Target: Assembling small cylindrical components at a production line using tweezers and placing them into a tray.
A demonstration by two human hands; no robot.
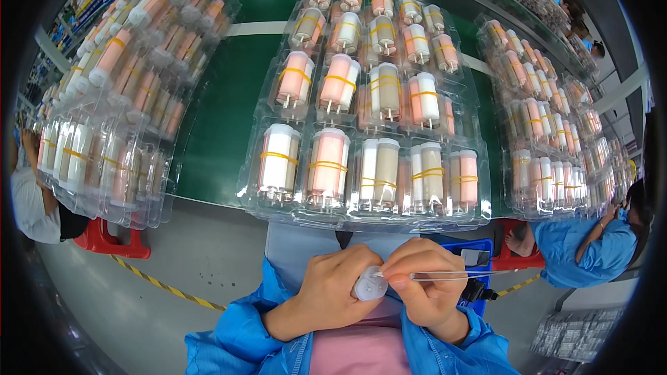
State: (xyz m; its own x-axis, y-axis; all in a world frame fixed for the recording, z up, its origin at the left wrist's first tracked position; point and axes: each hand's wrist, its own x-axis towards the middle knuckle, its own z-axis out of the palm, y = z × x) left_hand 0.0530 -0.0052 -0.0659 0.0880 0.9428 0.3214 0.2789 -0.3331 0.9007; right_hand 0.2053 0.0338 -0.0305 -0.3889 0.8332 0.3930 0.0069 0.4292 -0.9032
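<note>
My left hand (332, 290) grips a small white round-ended tube (368, 283) low in the middle of the view. Close against it, my right hand (425, 283) pinches a thin clear rod (458, 276) that sticks out to the right, its near end at the tube. Both forearms wear blue sleeves. Just beyond my hands stands a stack of clear plastic trays (368, 219) filled with bundles of pink, white and beige tubes bound by yellow rubber bands.
More stacked clear trays of tubes stand at the left (118, 97) and right (556, 125) on a green belt (222, 111). A person in blue sits at the right (590, 246), another person at the left (31, 201). A red stool (104, 239) and grey floor lie below.
</note>
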